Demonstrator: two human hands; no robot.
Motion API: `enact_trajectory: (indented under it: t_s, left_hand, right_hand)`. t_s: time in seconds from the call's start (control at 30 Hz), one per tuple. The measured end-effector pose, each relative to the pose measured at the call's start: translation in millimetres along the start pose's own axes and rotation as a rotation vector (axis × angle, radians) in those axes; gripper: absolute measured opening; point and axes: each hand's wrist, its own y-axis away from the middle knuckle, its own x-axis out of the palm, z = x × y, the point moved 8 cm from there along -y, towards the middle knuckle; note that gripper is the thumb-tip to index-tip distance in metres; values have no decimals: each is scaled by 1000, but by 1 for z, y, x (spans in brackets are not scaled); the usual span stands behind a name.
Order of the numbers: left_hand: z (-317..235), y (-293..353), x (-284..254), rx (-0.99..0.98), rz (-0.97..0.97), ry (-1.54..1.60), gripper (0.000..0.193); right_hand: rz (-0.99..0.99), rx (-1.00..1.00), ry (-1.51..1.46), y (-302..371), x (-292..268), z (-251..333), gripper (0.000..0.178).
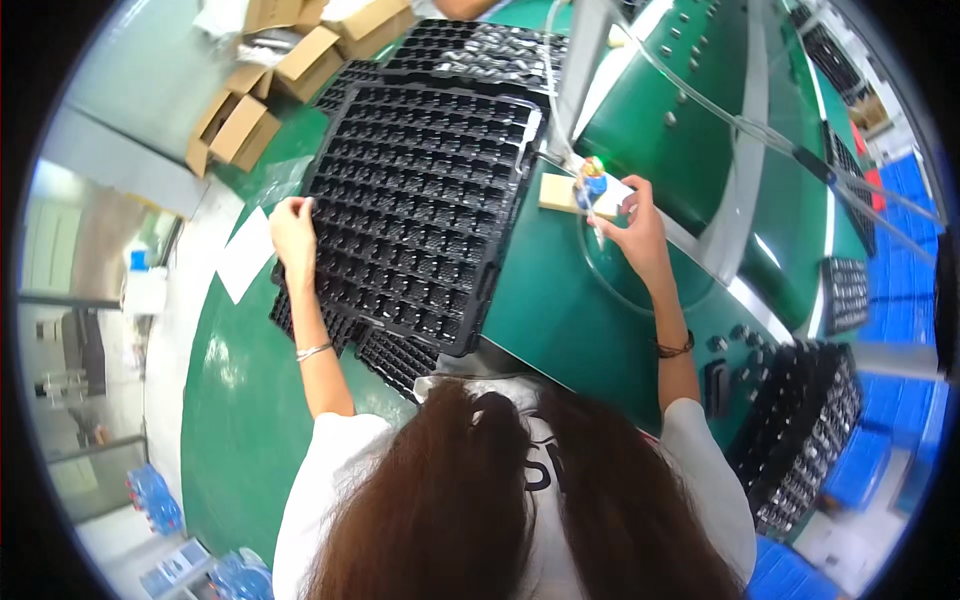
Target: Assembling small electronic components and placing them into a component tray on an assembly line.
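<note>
while the left hand (294, 238) rests at the left edge of the black multi-pocket tray (527, 137), its fingertips are drawn together, and whether they pinch anything cannot be told. right of that tray, a small blue-and-orange bottle-shaped thing (592, 186) stands by a pale yellow block (557, 193) on the green tabletop (540, 300). beside it the right hand (640, 228) is half curled, thumb at a slim pale tool (598, 229), hold unclear; handling this tool seems the step in hand, calling next for a light, steady pinch.

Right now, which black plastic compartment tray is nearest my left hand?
The large central black plastic tray, with its left edge at your left hand; the others show farther away.
</note>
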Motion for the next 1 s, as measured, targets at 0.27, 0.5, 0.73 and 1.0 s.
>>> enact_trajectory:
  t_s: [0.27,0.5,0.73,1.0]
  left_hand:
    - [-62,21,13,-392,318,1417,17]
    - [-172,107,63,-563,753,1628,28]
    - [-231,160,67,-620,934,1605,33]
    - [-268,174,85,-493,1013,1680,33]
  right_hand:
    - [169,66,-132,7,-10,-26,58]
    - [-106,-204,-144,-19,27,18,50]
    - [-441,-139,-115,-80,4,-52,27]
    - [-500,22,126,-137,-37,-129,37]
